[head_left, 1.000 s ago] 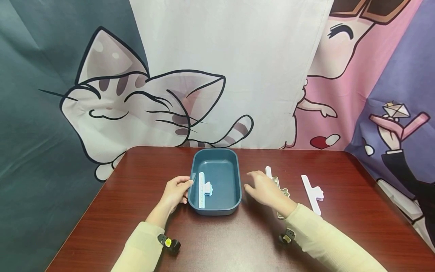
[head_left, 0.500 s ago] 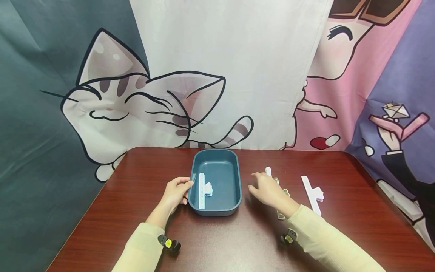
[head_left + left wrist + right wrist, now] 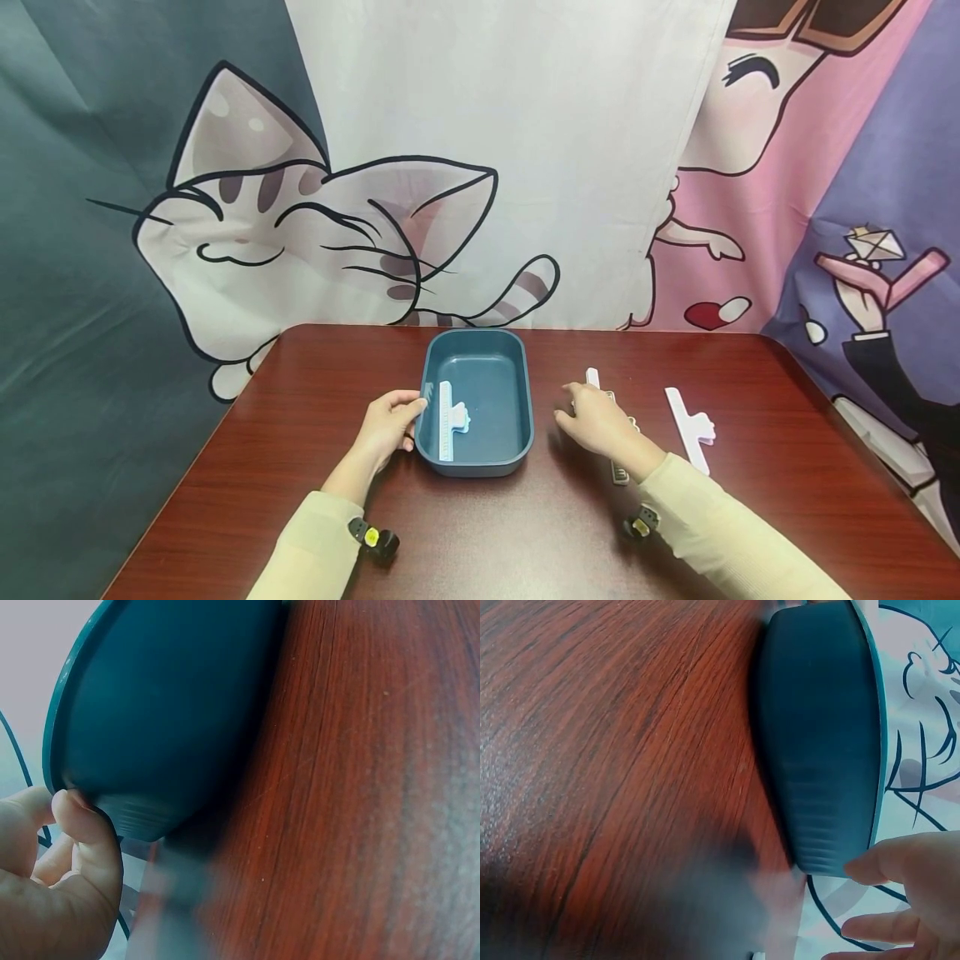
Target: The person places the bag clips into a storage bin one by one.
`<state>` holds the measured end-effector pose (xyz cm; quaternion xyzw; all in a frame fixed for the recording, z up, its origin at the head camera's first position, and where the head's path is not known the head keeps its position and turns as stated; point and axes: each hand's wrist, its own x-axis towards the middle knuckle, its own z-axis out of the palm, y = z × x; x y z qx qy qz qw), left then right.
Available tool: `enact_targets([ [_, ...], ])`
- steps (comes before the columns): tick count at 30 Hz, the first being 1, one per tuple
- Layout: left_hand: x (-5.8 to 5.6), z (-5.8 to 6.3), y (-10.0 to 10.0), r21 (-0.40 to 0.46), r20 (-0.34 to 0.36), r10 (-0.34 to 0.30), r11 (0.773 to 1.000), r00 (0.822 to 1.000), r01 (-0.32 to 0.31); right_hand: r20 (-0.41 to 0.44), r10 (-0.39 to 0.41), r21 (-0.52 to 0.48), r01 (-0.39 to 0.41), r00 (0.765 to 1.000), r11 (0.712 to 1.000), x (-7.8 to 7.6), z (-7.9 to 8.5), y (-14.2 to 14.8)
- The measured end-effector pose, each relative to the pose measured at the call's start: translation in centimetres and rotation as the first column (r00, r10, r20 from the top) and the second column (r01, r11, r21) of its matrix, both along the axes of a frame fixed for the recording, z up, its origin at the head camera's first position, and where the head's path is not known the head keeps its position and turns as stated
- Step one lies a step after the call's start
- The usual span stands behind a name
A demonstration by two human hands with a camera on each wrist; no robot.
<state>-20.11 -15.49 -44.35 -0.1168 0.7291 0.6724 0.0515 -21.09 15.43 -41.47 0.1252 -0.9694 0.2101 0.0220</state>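
Observation:
With thumb and fingers my left hand (image 3: 386, 427) pinches the rim of a blue plastic box (image 3: 474, 470) at its left side; the left wrist view shows the thumb and a fingertip at the rim of the box (image 3: 165, 705). Inside the box lies a pale blue ruler clip (image 3: 446, 429). My right hand (image 3: 597, 419) hovers right of the box with loosely bent, spread fingers and nothing visible between them. Partly hidden behind it are a white clip (image 3: 592, 378) and a patterned clip (image 3: 619, 476). In the right wrist view the right hand (image 3: 911, 896) is apart from the box.
A whitish-lilac ruler clip (image 3: 687, 432) lies farther right on the reddish-brown wooden table (image 3: 480, 533). A printed cloth with cartoon figures (image 3: 525, 125) hangs behind the far table edge.
My right hand has moved slightly right, away from the box and farther over the clips. The left hand keeps its hold on the box, and the box has stayed in place.

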Motion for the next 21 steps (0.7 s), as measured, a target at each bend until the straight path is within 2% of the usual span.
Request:
enact_targets([
  [21, -0.19, -0.25, -0.10, 0.004, 0.005, 0.000, 1.000, 1.000, 0.000, -0.025, 0.012, 0.024, -0.012, 1.000, 1.000, -0.24, -0.68, 0.43],
])
